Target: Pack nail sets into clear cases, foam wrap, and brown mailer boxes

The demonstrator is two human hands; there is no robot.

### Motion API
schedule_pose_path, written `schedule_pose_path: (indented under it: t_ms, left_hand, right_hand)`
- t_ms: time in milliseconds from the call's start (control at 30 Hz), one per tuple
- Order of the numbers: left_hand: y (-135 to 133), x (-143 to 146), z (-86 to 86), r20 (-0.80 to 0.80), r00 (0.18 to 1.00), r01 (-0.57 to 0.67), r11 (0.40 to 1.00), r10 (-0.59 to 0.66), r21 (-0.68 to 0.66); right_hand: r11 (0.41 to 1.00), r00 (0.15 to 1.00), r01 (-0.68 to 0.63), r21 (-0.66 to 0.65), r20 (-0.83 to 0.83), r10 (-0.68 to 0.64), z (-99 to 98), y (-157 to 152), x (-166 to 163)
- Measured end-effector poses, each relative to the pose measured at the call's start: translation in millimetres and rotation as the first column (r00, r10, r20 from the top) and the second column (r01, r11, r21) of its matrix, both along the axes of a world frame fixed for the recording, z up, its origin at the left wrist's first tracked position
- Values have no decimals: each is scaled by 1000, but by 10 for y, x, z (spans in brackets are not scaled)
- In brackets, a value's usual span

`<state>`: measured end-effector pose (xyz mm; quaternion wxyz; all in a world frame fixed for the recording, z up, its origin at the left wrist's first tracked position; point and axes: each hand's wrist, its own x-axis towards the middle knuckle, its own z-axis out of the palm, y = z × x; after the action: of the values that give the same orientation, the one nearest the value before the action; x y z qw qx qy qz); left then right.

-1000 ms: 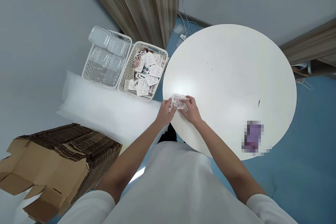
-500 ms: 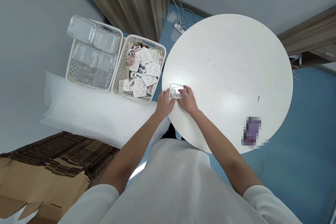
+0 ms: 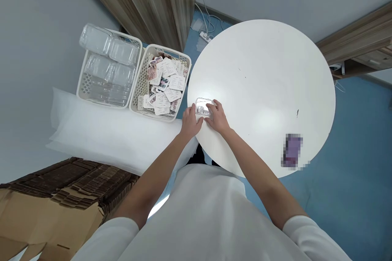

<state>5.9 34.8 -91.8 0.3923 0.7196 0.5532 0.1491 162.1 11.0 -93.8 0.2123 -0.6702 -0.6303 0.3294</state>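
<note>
A small clear plastic box [image 3: 203, 106] with something dark inside lies on the round white table [image 3: 263, 85], near its left edge. My left hand [image 3: 190, 121] grips the box's left side with curled fingers. My right hand [image 3: 217, 116] presses on its right side from above, fingers bent over the lid. Both hands rest on the tabletop.
Left of the table stand two white baskets: one [image 3: 108, 69] holds clear plastic boxes, the other [image 3: 161, 83] holds several printed cards. White foam sheet [image 3: 110, 130] lies under them. Flattened cardboard boxes [image 3: 55, 200] are stacked at lower left. A blurred purple object [image 3: 292, 151] sits on the table's right.
The view has shifted slightly. Both hands stay on the clear box at the same spot on the table, with only small finger movement.
</note>
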Motion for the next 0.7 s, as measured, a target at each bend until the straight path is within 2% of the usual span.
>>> schedule_pose_path:
  t_ms: [200, 367, 533, 700]
  left_hand:
    - [-100, -3, 46, 49, 998, -43, 999, 45, -26]
    - [-288, -11, 118, 109, 991, -78, 997, 80, -22]
    - [-706, -53, 244, 78, 986, -144, 988, 148, -64]
    - [-1292, -76, 356, 80, 968, -222, 959, 239, -176]
  right_hand:
    - [1000, 998, 4, -4, -59, -4, 132, -208, 20]
    - [997, 992, 66, -41, -108, -70, 301, -667, 160]
    - [992, 982, 106, -72, -148, -116, 441, -1274, 420]
    - [992, 978, 22, -123, -205, -47, 497, -1760, 683]
